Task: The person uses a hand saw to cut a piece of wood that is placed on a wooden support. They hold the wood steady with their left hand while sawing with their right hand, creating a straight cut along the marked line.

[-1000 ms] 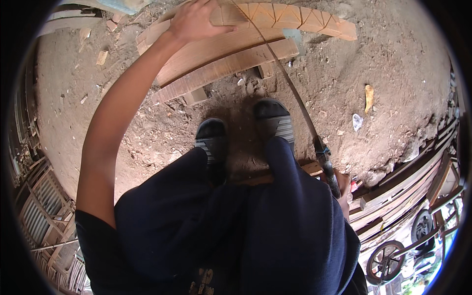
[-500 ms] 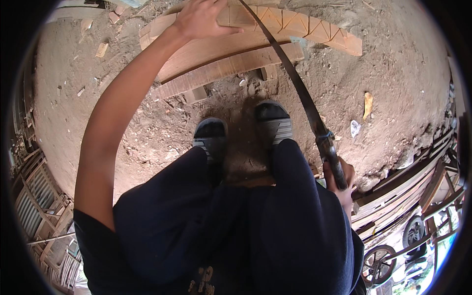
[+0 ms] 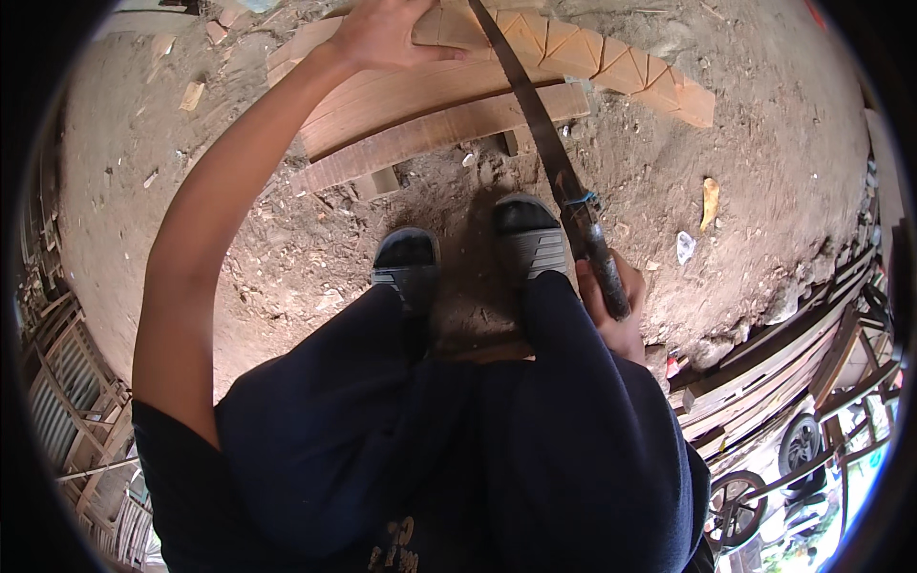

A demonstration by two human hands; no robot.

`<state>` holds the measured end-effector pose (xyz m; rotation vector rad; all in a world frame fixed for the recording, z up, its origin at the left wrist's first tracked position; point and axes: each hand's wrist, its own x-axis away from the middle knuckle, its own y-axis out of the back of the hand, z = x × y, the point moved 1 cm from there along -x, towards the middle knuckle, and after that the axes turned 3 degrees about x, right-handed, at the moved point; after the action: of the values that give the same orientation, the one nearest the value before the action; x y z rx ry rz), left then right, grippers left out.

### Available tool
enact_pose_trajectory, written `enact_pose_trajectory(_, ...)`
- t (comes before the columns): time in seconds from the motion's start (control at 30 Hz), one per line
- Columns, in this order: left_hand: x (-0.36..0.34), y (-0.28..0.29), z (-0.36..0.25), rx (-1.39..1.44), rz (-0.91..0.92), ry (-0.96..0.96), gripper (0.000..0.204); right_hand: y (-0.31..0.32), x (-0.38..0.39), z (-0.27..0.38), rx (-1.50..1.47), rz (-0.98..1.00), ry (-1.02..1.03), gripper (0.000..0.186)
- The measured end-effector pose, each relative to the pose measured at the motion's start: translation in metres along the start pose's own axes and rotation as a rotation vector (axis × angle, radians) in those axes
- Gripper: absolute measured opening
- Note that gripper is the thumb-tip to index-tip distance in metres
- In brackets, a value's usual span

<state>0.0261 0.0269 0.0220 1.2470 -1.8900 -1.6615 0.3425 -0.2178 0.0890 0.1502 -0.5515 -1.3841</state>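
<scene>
My right hand is wrapped round the dark handle of a hand saw, whose long blade runs up and away to the far edge of the picture. The blade crosses a curved wooden piece that has zigzag grooves or lines on its right part. Left of the blade, my left hand lies on this piece with the thumb stretched out; its fingertips are partly cut off by the frame. Nearer to me are a wide board and a second curved wooden strip, resting on small blocks.
My sandalled feet stand on the dirt floor just before the wood. A yellowish scrap and a crumpled clear piece lie to the right. Stacked planks and motorcycle wheels are at lower right, wooden framing at lower left.
My right hand has pushed the saw forward and somewhat left, bringing its handle closer to my right foot. My left hand stays on the wood, shifted only slightly.
</scene>
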Motion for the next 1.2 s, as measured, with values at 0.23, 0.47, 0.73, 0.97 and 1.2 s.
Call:
enact_pose_trajectory(0.23, 0.000, -0.002, 0.005, -0.055, -0.001, -0.024, 0.072, -0.003, -0.008, 0.000, 0.024, 0.002, -0.015, 0.024)
enact_pose_trajectory(0.47, 0.003, -0.007, 0.008, -0.074, -0.020, -0.099, 0.078, -0.021, -0.033, 0.016, -0.016, 0.002, -0.011, 0.023)
enact_pose_trajectory(0.73, 0.002, -0.007, 0.007, -0.060, 0.027, -0.114, 0.074, -0.018, -0.035, 0.032, -0.018, 0.014, -0.050, 0.017)
enact_pose_trajectory(0.97, 0.001, -0.004, 0.005, 0.009, 0.077, -0.098, 0.065, -0.046, -0.074, 0.048, -0.008, -0.011, 0.092, 0.017)
enact_pose_trajectory(1.2, -0.003, -0.006, 0.004, 0.019, 0.047, -0.120, 0.064, -0.048, -0.056, 0.030, 0.013, -0.059, 0.135, 0.016)
